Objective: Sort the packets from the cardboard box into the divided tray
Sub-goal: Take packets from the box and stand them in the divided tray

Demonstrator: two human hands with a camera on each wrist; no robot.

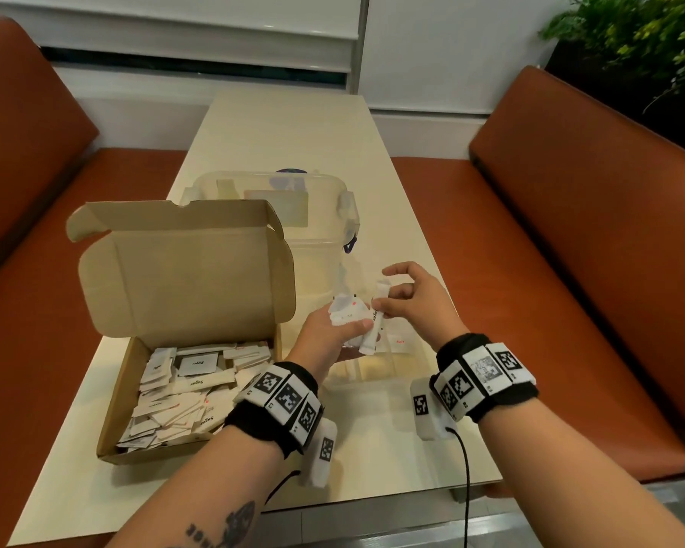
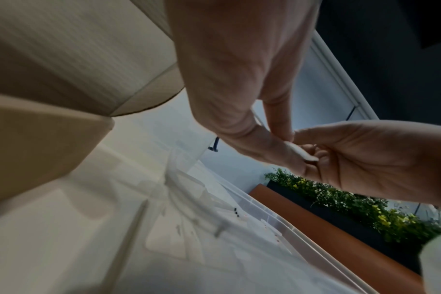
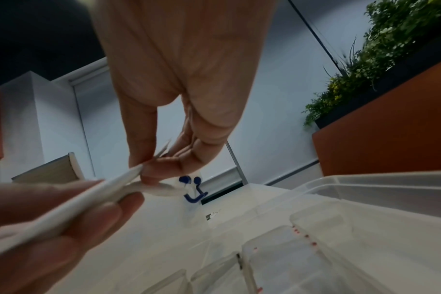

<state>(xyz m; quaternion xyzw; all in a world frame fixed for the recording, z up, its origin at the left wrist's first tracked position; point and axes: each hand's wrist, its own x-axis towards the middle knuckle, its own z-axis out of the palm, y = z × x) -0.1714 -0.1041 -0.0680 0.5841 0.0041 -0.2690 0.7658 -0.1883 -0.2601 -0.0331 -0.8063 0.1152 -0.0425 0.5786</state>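
Two hands over the clear divided tray (image 1: 372, 373): left hand (image 1: 329, 330) grips a small bunch of packets (image 1: 349, 316), apparently as stock, while right hand (image 1: 408, 298) pinches one sugar stick (image 1: 374, 328) from it, likely for sorting. One open cardboard box (image 1: 127, 393) on the bench (image 1: 293, 124), left of the tray, holds dozens more, uncountable.
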